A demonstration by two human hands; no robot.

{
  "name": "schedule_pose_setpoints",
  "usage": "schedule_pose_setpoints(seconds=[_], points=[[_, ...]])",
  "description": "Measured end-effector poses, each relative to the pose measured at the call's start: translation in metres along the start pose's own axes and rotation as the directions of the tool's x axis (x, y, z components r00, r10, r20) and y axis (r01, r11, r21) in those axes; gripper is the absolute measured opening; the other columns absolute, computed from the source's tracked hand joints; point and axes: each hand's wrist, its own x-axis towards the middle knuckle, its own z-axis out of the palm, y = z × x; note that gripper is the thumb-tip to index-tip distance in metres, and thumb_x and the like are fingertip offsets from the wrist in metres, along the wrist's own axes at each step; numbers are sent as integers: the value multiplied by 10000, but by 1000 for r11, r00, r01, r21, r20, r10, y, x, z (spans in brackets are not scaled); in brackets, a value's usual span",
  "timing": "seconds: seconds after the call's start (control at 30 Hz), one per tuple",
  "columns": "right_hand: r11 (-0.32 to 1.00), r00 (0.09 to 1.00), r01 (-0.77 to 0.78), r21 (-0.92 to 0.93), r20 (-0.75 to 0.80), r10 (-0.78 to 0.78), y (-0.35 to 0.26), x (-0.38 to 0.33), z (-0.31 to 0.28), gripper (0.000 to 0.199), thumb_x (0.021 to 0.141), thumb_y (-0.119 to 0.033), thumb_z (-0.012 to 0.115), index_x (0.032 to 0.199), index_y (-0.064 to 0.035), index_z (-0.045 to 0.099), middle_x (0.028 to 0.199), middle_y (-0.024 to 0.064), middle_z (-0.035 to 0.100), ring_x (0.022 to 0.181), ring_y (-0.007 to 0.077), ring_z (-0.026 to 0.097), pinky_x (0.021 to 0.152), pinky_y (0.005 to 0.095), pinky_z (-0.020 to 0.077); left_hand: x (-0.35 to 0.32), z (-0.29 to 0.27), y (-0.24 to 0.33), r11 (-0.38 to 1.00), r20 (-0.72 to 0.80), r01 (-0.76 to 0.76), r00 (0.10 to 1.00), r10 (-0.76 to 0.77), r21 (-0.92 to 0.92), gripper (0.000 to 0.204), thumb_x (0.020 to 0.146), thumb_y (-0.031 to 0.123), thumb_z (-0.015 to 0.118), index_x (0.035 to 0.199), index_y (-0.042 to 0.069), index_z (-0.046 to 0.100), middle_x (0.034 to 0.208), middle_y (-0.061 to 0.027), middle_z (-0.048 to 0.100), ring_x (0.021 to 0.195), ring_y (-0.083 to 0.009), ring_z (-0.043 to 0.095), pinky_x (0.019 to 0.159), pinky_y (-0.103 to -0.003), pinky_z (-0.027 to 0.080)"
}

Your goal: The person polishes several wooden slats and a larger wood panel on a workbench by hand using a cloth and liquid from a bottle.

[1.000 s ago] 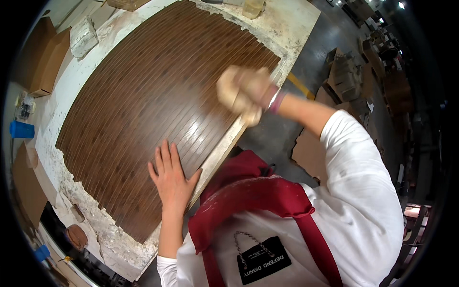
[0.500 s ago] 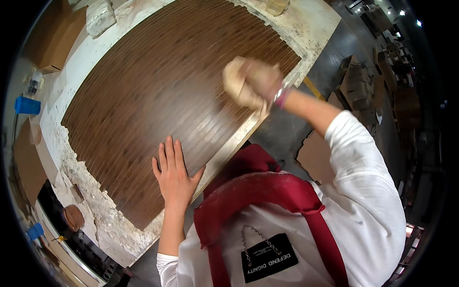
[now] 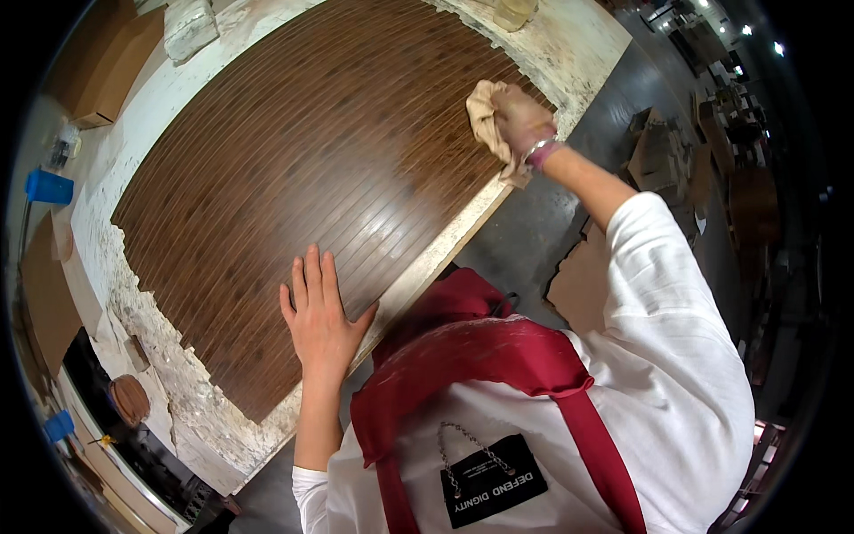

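A wide panel of dark brown wood strips (image 3: 258, 169) lies on a white, stained worktable (image 3: 592, 58), its short ends uneven and stepped. My left hand (image 3: 318, 316) rests flat on the panel's near edge, fingers spread. At the panel's right end, my right hand (image 3: 527, 120), in a thin, see-through glove, is closed on a crumpled tan cloth (image 3: 485, 116). The cloth presses on the wood, and one corner hangs by the table's near edge. A shiny patch shows on the strips between my hands.
A cardboard box (image 3: 111, 76) and a white wrapped block (image 3: 189, 29) stand at the far left, with a blue cup (image 3: 49, 187) nearby. A clear container (image 3: 513, 12) sits at the far edge. Cardboard (image 3: 583, 280) lies on the floor at right.
My right hand has moved the cloth away to the right and farther off, toward the panel's right end. My left hand stays in place on the panel.
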Motion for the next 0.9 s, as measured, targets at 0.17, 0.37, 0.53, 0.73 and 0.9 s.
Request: schedule_pose_setpoints(seconds=[0.17,0.37,0.53,0.73,0.9], points=[[389,870,457,-800,310,-384,-2,-59,117,161,875,-140,512,872,-46,643,882,145,636,843,312,641,770,410,517,-1,-1,3,998,5,56,998,-56,25,1013,671,395,822,1487,74,317,1570,-111,276,1432,-327,273,1141,-522,215],[929,931,-361,-84,-83,354,-34,-26,-34,301,963,-181,345,791,-66,565,638,111,572,518,230,564,439,372,442,1,1,3,1000,1,24,1000,-24,10,1014,670,393,819,1490,75,314,1572,-106,272,1436,-323,264,1144,-519,208],[188,933,256,-948,191,-306,-9,-58,81,367,986,-284,385,951,-36,653,973,164,678,934,295,656,819,396,517,1,0,3,998,18,45,999,-45,33,1013,675,394,814,1493,75,309,1577,-100,265,1440,-323,254,1147,-516,202],[845,944,-331,-421,-133,303,-48,-37,-25,334,955,-174,343,817,-9,599,691,126,628,637,242,640,623,348,532,0,1,2,999,10,25,1000,-25,44,1017,683,405,808,1500,79,298,1582,-95,254,1446,-316,243,1149,-516,198],[50,953,260,-964,248,-174,-21,-50,28,115,788,-70,569,868,-29,642,889,149,662,825,299,668,689,394,549,0,0,5,997,34,58,998,-60,58,1021,683,404,810,1501,76,294,1582,-93,255,1448,-314,240,1150,-515,195]])
